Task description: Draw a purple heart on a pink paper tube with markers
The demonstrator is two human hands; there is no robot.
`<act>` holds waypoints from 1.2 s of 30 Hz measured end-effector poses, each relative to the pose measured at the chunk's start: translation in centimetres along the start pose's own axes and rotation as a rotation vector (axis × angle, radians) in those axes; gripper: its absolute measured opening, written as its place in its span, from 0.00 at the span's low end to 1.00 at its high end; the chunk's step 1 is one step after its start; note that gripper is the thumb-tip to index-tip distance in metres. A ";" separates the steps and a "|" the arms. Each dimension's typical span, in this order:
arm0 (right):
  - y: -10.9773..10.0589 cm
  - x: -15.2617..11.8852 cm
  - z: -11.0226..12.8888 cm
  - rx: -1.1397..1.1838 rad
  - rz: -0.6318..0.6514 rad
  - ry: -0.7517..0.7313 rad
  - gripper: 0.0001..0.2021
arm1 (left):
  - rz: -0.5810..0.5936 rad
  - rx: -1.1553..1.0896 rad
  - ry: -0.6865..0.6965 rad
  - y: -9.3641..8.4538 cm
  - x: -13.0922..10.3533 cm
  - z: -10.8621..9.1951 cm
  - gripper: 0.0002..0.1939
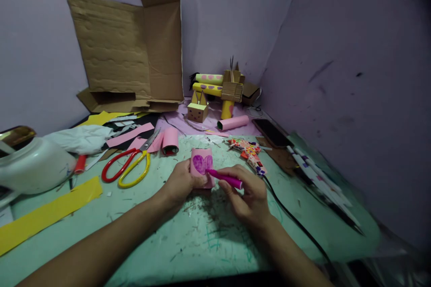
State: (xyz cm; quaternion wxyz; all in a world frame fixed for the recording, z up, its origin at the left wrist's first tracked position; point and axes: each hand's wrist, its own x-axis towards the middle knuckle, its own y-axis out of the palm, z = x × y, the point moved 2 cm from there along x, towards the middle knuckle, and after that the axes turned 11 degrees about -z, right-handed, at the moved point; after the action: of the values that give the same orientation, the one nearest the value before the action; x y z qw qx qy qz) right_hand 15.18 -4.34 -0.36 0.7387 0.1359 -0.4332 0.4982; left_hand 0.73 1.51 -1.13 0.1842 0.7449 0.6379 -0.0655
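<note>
My left hand (pixel 182 180) grips a small pink paper-covered piece (pixel 202 153) by its left side and lower edge. A purple heart (pixel 201 164), mostly coloured in, shows on its face. Between the fingers of my right hand (pixel 247 188) is a magenta marker (pixel 229 179), its tip at the heart's lower right. Left of my hands lie scissors (pixel 134 166) with one red and one yellow handle. Beyond them stands a pink paper-covered tube (pixel 170 140). A hot glue gun (pixel 249 152) with a colourful pattern lies beyond my right hand.
An opened cardboard box (pixel 134 49) leans at the back left. Cardboard animal figures (pixel 215 94) stand at the back. A phone (pixel 272 133) lies right. Yellow paper strip (pixel 50 210) and white pot (pixel 37 166) are left. The glue gun's black cord (pixel 292 213) runs toward the front right.
</note>
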 end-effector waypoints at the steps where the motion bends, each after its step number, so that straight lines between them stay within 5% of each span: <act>1: 0.0 0.0 0.0 0.002 -0.002 -0.002 0.08 | 0.003 -0.002 0.004 0.0 0.0 0.0 0.17; 36: 0.0 -0.2 0.0 -0.049 -0.062 0.013 0.07 | 0.016 -0.008 -0.003 0.0 0.0 0.1 0.17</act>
State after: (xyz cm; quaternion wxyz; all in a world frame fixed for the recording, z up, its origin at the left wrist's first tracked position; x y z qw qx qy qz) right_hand 15.16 -4.45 -0.51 0.7597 0.1280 -0.4360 0.4651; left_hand 0.78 1.45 -1.23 0.1886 0.7491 0.6319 -0.0628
